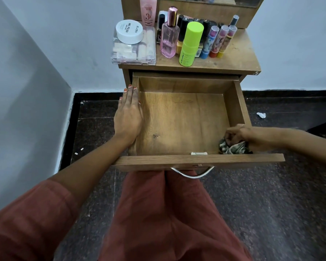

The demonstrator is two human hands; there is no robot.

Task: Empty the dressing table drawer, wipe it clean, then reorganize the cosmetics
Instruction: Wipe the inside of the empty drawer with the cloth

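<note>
The drawer [183, 119] stands pulled right out under the dressing table top [237, 59], its wooden floor bare apart from one patterned cloth [231, 147] bunched in the near right corner, so the emptying looks done and the wiping is the step in hand. The right hand [239, 135] reaches over the right wall with its fingers curled round that cloth, clenching it into a wad that can be pressed into the corner. The left hand [128, 117] lies flat along the left wall, fingers straight and grasping nothing, most likely to brace the drawer against the rubbing. The cosmetics are parked on the table top, out of the way until the wood is clean: one white jar [129, 32] sitting on one clear plastic box [134, 53], one tall pink bottle [148, 11] behind them, one pink perfume bottle [169, 37], one lime-green bottle [190, 44], three printed tubes [221, 40], and a row of dark-capped sticks [184, 23] too crowded to count. One metal handle [192, 173] hangs on the drawer front, and one white scrap [261, 115] lies on the dark floor to the right
</note>
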